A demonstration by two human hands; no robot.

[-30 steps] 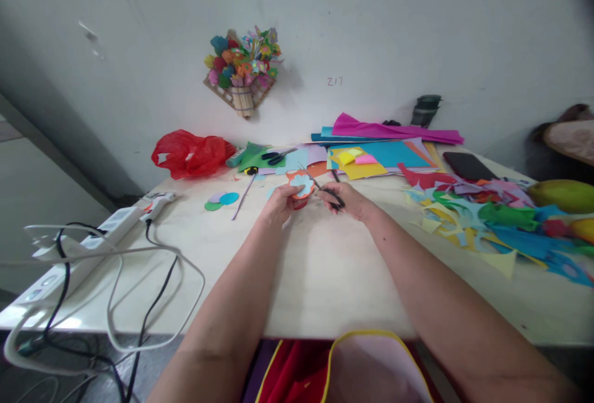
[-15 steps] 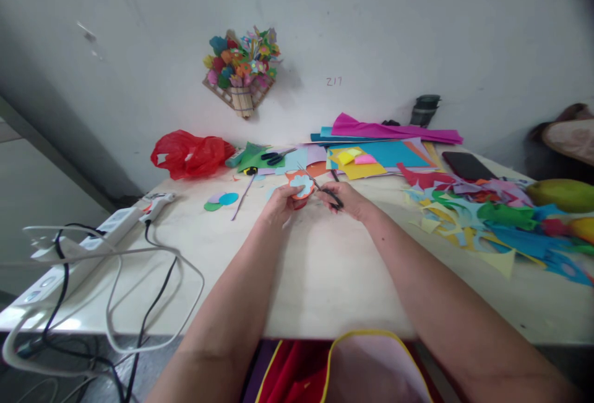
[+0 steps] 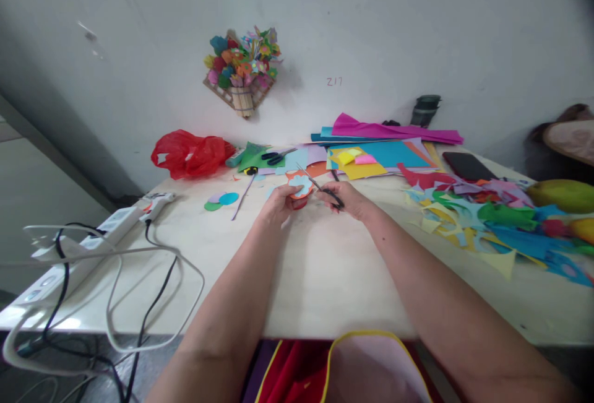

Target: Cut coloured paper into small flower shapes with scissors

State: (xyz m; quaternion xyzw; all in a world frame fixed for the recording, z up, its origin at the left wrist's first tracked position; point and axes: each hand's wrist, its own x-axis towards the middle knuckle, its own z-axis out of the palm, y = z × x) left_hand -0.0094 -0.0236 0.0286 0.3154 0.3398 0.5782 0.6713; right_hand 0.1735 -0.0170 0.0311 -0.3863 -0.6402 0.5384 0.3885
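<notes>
While fingers point(image 3: 336, 187) hold scissors point(image 3: 328, 192), "217" point(image 3: 334, 82) marks the wall point(image 3: 394, 38).

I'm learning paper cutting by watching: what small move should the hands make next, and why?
Probably a short snip through the orange paper, following the light-blue flower's edge. The left hand holds the flower against the orange, which shows beyond its outline, and the right hand has the scissors with their blades at or very near the paper's edge.

left fingers point(image 3: 291, 191): partly hidden by held papers point(image 3: 302, 186) | scissors point(image 3: 319, 188): blade contact unclear | paper scraps point(image 3: 509, 216): blurred toward right edge
</notes>
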